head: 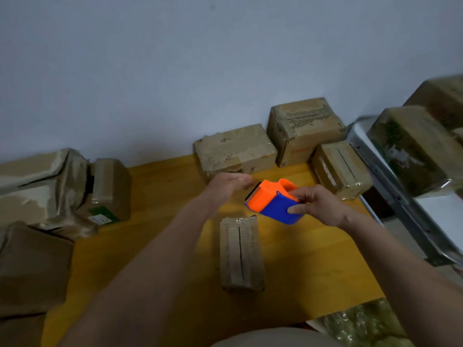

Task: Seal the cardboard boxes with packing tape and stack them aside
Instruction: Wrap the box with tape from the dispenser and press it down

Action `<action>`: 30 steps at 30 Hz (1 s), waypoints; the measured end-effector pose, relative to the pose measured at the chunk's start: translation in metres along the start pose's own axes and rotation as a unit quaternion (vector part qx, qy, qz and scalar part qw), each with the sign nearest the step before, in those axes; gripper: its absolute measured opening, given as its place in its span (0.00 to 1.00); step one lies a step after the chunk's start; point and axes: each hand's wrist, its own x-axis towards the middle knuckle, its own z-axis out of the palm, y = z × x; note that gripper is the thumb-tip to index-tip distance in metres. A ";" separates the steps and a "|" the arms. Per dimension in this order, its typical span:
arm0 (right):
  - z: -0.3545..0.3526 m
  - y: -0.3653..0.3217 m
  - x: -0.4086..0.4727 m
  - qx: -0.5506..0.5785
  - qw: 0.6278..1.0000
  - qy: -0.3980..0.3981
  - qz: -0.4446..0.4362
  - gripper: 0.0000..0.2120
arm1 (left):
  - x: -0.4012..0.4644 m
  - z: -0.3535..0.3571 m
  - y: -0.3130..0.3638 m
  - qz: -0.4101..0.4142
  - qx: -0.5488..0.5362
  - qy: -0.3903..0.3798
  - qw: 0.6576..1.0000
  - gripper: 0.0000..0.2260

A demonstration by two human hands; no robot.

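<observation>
Yellow wooden table (160,246) against pale wall, taped boxes at far edge. Small cardboard box (241,252) at centre, seam unsealed. Right hand (317,205) gripping orange-blue tape dispenser (273,202) above box. Left hand (229,184) blurred near blade, fingers apparently extended. Risks: fingertips nicked on serrated edge; tape sticking to itself.

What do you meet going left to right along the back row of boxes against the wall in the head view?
Box marked with a 4 → taller box with printed top → small taped box.
</observation>
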 end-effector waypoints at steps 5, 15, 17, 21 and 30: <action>-0.009 -0.010 0.006 0.035 0.997 -0.060 0.029 0.10 | -0.009 -0.015 0.001 -0.003 -0.058 -0.073 0.996 0.11; -0.003 -0.034 0.012 0.076 0.985 -0.111 0.104 0.24 | -0.013 -0.009 -0.010 -0.098 -0.167 0.050 0.980 0.10; 0.002 -0.039 0.012 0.060 0.985 -0.130 0.097 0.25 | -0.011 -0.003 -0.009 -0.090 -0.175 0.112 0.974 0.11; -0.001 -0.051 0.012 0.060 0.979 -0.166 0.101 0.16 | -0.013 0.006 -0.012 -0.083 -0.152 0.188 0.967 0.06; -0.014 -0.052 0.006 0.009 0.967 -0.202 0.152 0.20 | -0.029 0.007 -0.047 -0.095 -0.166 0.268 0.944 0.03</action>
